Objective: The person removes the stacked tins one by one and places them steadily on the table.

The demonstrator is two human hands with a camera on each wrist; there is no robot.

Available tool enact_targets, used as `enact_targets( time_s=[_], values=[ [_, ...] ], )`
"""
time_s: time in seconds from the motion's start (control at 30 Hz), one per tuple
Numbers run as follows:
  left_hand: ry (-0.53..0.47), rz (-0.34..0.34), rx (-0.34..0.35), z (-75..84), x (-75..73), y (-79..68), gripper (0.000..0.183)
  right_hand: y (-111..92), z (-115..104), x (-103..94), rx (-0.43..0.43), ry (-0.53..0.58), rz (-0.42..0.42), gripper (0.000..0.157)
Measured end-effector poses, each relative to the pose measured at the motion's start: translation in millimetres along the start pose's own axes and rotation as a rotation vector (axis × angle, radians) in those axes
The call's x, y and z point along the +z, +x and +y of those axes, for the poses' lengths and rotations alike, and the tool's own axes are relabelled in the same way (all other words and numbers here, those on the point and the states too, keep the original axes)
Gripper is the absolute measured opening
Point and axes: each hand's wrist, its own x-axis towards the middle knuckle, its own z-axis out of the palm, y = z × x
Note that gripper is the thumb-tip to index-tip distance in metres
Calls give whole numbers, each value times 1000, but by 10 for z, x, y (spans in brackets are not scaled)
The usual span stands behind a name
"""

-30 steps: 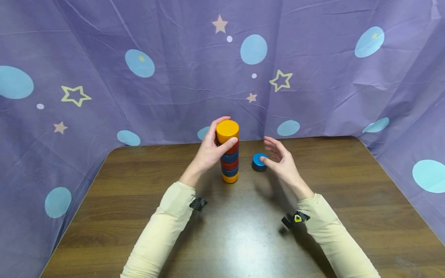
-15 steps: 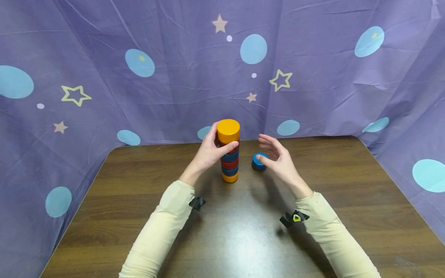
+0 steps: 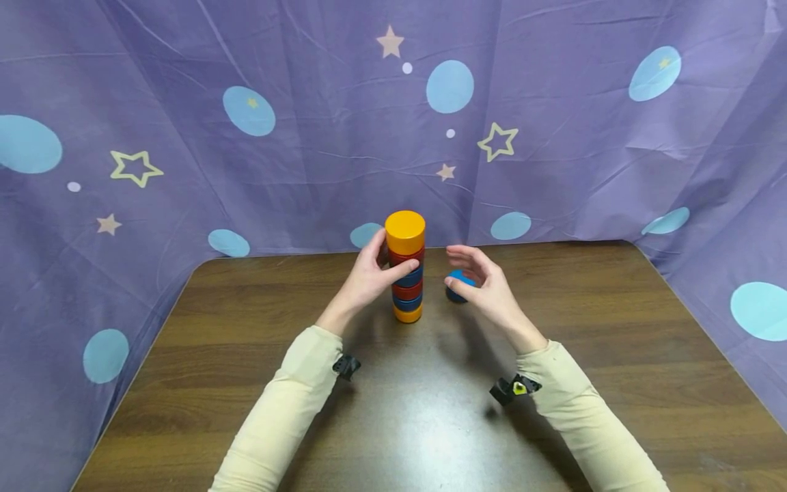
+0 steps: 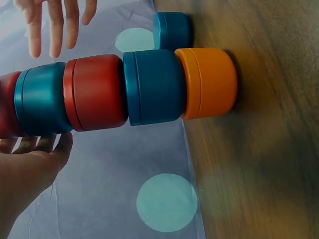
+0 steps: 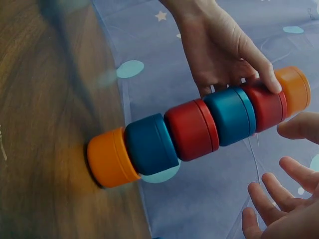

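An upright stack of small round lidded tins (image 3: 407, 292) stands on the table, alternating red and blue between an orange tin at the bottom and an orange tin (image 3: 405, 232) on top. My left hand (image 3: 367, 275) wraps the upper part from the left; in the right wrist view its thumb (image 5: 266, 74) lies on the upper red tin (image 5: 266, 104). To the right of the stack, my right hand (image 3: 490, 290) hovers with fingers spread, holding nothing. Partly behind its thumb, a single blue tin (image 3: 455, 296) sits on the table; the left wrist view shows that blue tin (image 4: 172, 31) too.
The brown wooden table (image 3: 246, 342) reaches back to a purple curtain (image 3: 307, 137) with stars and dots, close behind the stack. Dark wrist cameras (image 3: 347, 367) are strapped to both sleeves.
My left hand has slid down from the top orange tin to the red and blue tins below it. My right hand has shifted left, towards the stack, covering more of the lone blue tin.
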Motion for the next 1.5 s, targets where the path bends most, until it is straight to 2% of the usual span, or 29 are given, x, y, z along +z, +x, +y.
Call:
enact_targets(
  time_s=[0.43,0.67,0.87,1.1,1.37,1.5],
  values=[
    [4,-15,-45,-2,7,17,56,228,-266,46,-80,-62,-45,47],
    [27,-4,-34,-10,-4,14,56,367,-423,83,-107,-86,-96,49],
    [47,1,-21,-11,-1,12,54,460,-486,124,-77,-118,-130,53],
    [56,-3,-26,-3,-6,11,52,531,-483,171,-15,-92,-178,58],
    [69,-11,-28,-6,-16,1,54,556,-472,239,-13,-62,-199,60],
    [87,-17,-53,205,-1,-46,52,574,-455,254,-4,-63,-187,59]
  ],
)
